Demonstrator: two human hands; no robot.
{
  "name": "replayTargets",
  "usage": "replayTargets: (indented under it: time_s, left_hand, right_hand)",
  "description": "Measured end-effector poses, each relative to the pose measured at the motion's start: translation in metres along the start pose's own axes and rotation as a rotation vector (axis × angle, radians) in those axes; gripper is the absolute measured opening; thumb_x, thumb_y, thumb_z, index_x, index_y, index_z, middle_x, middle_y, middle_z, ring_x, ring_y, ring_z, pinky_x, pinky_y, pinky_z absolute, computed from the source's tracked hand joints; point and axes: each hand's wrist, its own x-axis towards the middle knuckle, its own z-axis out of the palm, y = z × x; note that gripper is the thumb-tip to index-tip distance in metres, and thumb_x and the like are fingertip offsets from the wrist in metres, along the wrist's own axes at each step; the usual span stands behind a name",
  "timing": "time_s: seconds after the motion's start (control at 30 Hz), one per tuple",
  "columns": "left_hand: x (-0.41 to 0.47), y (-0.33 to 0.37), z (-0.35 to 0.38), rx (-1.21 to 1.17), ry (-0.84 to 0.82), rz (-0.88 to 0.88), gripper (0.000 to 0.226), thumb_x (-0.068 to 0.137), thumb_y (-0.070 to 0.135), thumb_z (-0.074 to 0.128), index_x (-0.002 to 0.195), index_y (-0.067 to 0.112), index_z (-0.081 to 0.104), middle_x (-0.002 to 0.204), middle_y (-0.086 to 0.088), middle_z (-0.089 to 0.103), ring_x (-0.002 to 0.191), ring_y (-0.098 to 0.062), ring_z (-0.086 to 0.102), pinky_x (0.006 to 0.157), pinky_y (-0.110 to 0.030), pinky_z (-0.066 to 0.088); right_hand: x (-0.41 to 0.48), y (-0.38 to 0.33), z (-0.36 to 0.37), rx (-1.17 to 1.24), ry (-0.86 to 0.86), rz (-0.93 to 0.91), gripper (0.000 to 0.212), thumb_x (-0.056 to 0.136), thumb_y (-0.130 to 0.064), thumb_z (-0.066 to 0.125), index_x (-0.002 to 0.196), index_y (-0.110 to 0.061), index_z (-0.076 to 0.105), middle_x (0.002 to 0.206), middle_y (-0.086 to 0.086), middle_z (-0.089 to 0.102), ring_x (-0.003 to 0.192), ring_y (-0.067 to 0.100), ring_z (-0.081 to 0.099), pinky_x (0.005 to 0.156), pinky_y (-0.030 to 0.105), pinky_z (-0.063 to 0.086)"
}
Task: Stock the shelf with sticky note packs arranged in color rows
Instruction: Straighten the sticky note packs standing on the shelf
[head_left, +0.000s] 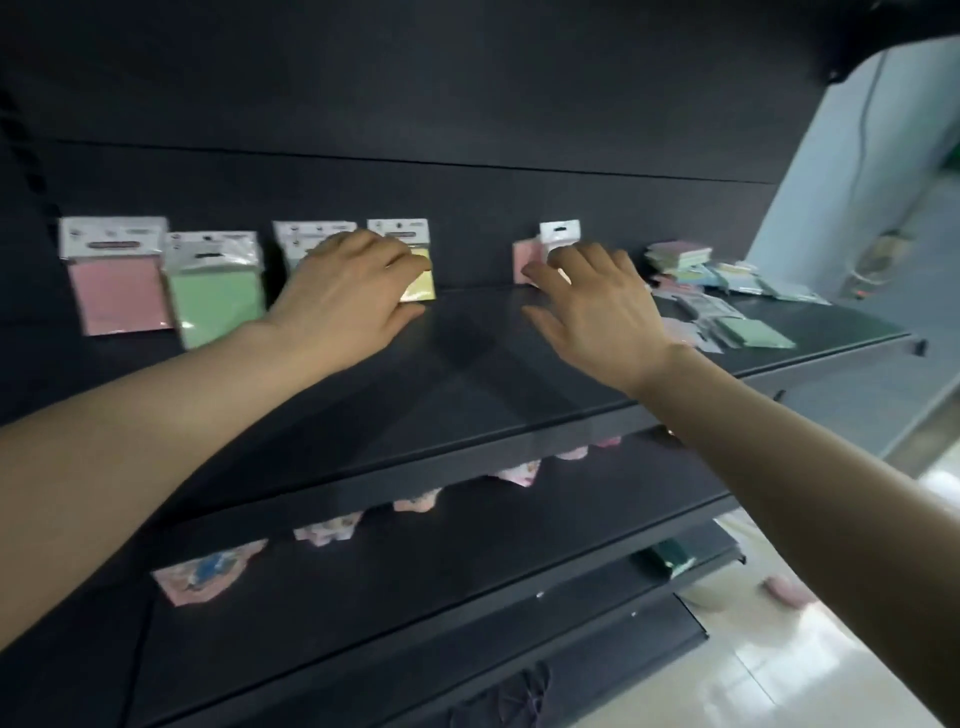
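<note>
On the black shelf (467, 374), sticky note packs lean upright against the back panel: a pink pack (117, 280) at far left, a green pack (213, 291) beside it, then a pack (306, 236) mostly hidden by my left hand (337, 306), then a yellow pack (421, 280). My left hand's fingers rest on the yellow pack's lower edge. Further right, my right hand (592, 312) holds a pink pack (524, 260) with a white header upright against the back panel, fingertips on it.
A loose pile of packs (727, 291) in green, blue and pink lies at the shelf's right end. The lower shelf (415, 571) carries a row of pink patterned items (208, 571). A pale floor (779, 665) and wall lie to the right.
</note>
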Motion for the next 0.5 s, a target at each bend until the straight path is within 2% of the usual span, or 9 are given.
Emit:
replayTargets:
  time_s: [0.1,0.27,0.5]
  left_hand:
    - [0.035,0.055,0.012,-0.058,0.000,0.030,0.046,0.090,0.039,0.056,0.129,0.016,0.055,0.123,-0.008,0.059,0.113,-0.032,0.052,0.095,-0.045,0.044]
    - [0.092,0.139,0.035,-0.113,0.002,0.076,0.045,0.091,0.040,0.056,0.129,0.016,0.055,0.127,-0.007,0.058,0.119,-0.031,0.049,0.100,-0.045,0.041]
    - [0.158,0.211,0.071,-0.155,-0.067,0.127,0.049,0.093,0.043,0.053,0.136,0.021,0.048,0.133,-0.002,0.053,0.122,-0.026,0.046,0.098,-0.043,0.043]
  right_hand:
    - [-0.037,0.053,0.001,-0.018,-0.073,0.040,0.041,0.091,-0.043,0.045,0.117,-0.016,0.062,0.105,0.009,0.063,0.098,0.035,0.056,0.082,0.043,0.043]
    - [-0.090,0.136,0.004,-0.035,-0.180,0.106,0.048,0.092,-0.044,0.041,0.125,-0.015,0.058,0.115,0.012,0.061,0.110,0.036,0.052,0.093,0.046,0.039]
    - [-0.136,0.211,0.027,-0.016,-0.210,0.191,0.042,0.095,-0.044,0.043,0.126,-0.020,0.058,0.120,0.008,0.059,0.112,0.033,0.050,0.094,0.044,0.040]
